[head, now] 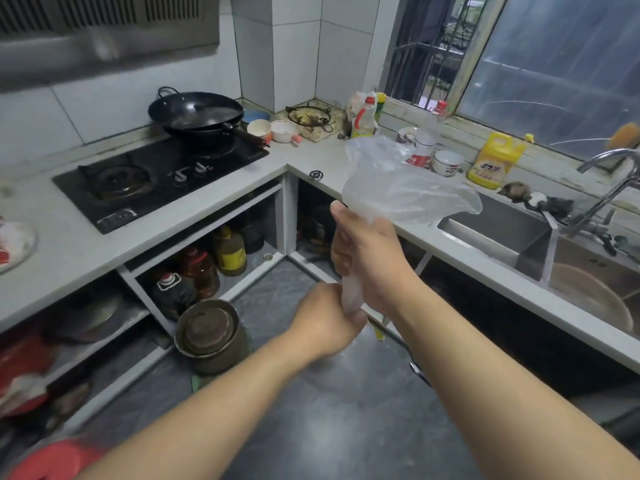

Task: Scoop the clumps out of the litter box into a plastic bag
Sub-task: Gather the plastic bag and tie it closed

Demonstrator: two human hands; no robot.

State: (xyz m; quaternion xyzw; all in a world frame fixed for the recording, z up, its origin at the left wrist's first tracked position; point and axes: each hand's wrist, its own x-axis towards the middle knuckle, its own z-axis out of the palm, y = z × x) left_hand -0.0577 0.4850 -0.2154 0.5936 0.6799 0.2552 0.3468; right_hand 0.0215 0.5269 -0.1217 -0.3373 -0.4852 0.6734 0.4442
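A thin clear plastic bag (394, 181) is held up in front of me, above the kitchen floor. My right hand (367, 258) is closed around its bunched middle, and the loose end billows out above that fist. Just below, my left hand (329, 320) grips the bag's twisted lower end. The two hands are almost touching. No litter box or scoop is in view.
An L-shaped white counter (62, 258) carries a black gas hob (152, 181) with a wok (197, 116), bowls, bottles and a yellow detergent jug (491, 161). A steel sink (495, 233) and tap are at right. Oil bottles and a lidded pot (207, 334) stand below.
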